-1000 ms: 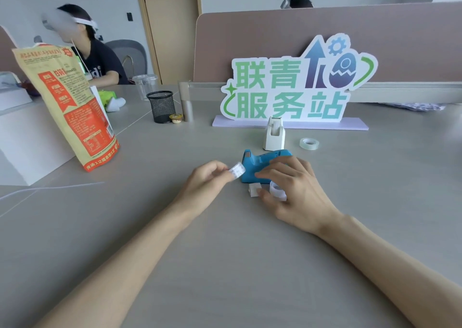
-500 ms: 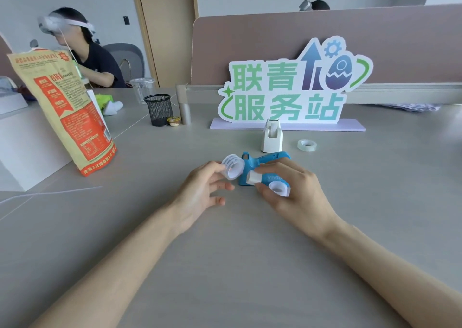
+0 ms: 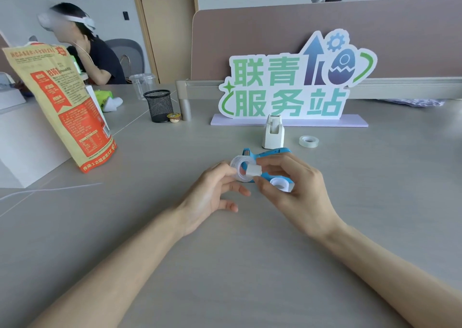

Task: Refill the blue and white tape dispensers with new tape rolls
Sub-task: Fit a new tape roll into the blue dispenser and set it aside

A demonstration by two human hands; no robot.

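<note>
- The left hand (image 3: pixel 215 195) holds a clear tape roll (image 3: pixel 239 169). Its thumb and first finger pinch the edge of the roll. The other fingers are loosely bent below it.
- The roll is lifted up off the bench (image 3: pixel 235 257), with its hole facing us.
- The right hand (image 3: pixel 297 190) pinches a small white piece (image 3: pixel 254 170) between its thumb and first fingers. The piece is right at the hole of the clear tape roll and touches the roll.
- A white ring (image 3: pixel 281 185) is tucked in the lower bent fingers of the right hand.
- The blue tape dispenser (image 3: pixel 266 154) lies on the bench just behind both hands. The hands hide most of it.
- The white tape dispenser (image 3: pixel 273 132) stands up straight on the bench, just behind the blue one.
- A spare tape roll (image 3: pixel 309 141) lies flat on the bench, near the right side of the white tape dispenser.
- A big sign (image 3: pixel 295 82) with green letters stands at the back of the bench.
- An orange bag (image 3: pixel 67 107) stands on the left.
- A black mesh cup (image 3: pixel 159 105) and a clear cup (image 3: pixel 143 84) are farther back on the left.
- Another person (image 3: pixel 95 57) sits far back on the left.
</note>
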